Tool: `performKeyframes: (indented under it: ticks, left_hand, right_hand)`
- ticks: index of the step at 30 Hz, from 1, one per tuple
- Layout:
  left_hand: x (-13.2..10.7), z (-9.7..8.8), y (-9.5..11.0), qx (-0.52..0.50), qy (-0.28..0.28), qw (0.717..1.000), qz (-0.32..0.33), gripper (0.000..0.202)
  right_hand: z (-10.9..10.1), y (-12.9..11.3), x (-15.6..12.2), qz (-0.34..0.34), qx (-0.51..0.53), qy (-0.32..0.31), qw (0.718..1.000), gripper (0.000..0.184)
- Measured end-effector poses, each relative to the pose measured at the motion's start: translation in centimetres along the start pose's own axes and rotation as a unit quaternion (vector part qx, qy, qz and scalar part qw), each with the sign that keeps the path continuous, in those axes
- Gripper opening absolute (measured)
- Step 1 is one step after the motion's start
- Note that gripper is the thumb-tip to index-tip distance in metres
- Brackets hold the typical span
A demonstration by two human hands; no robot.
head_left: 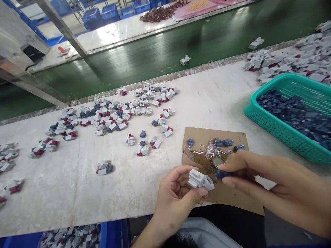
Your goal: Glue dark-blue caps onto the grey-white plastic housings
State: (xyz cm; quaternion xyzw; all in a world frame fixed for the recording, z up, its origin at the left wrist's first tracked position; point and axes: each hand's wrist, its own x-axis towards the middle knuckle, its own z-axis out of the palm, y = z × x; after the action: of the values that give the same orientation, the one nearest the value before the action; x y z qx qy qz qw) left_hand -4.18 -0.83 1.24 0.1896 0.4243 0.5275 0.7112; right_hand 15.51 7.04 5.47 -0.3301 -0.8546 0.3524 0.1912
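Between the thumb and fingers of my left hand [178, 193] is a light grey plastic piece [200, 179] with blocky steps and a hollow end. My right hand [258, 179] pinches a small dark blue plastic piece [221, 174] close to the grey one; a narrow gap shows between them. Beneath both hands lies a brown cardboard sheet [239, 198] with a wet, shiny smear of clear liquid. A small round cap [217, 161] sits in the smear, and several blue pieces [228, 142] rest along the sheet's far side.
A green basket [261, 113] of blue pieces stands at the right, before a heap of grey pieces [297, 57]. Grey, red and blue assemblies [111, 115] spread over the white table [77, 193]. Behind runs a green conveyor belt [144, 55]. A blue bin [111, 234] sits below the table.
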Motion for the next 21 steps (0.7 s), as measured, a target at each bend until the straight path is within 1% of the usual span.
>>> performKeyframes:
  ticks: [3, 7, 11, 14, 17, 19, 21]
  left_hand:
    - [-0.2, 0.1, 0.2, 0.029, -0.006, 0.999, 0.027, 0.025]
    - [-0.3, 0.0, 0.0, 0.059, -0.008, 0.998, 0.034, 0.026]
    - [-0.3, -0.2, -0.1, 0.095, -0.008, 0.994, 0.045, 0.027]
    - [-0.4, -0.1, -0.2, 0.148, -0.019, 0.986, 0.074, 0.026]
    - [-0.3, -0.1, -0.4, 0.179, -0.032, 0.978, 0.099, 0.025]
    - [-0.3, -0.2, -0.4, 0.187, -0.041, 0.976, 0.101, 0.024]
    - [-0.2, -0.4, -0.4, 0.202, -0.069, 0.97, 0.114, 0.025]
  right_hand:
    - [0.3, -0.8, 0.1, 0.027, 0.044, 0.004, 0.999, 0.011]
    - [0.8, -0.8, 0.2, 0.047, 0.077, -0.008, 0.996, 0.011]
    - [0.9, -0.7, -0.1, 0.091, 0.101, -0.026, 0.99, 0.014]
    - [1.0, -0.7, -0.1, 0.111, 0.12, -0.055, 0.985, 0.019]
    - [1.5, -0.4, -0.3, 0.148, 0.183, -0.088, 0.968, 0.024]
    - [2.0, -0.2, -0.4, 0.183, 0.247, -0.099, 0.946, 0.025]
    - [2.2, -0.1, -0.4, 0.208, 0.297, -0.103, 0.926, 0.026]
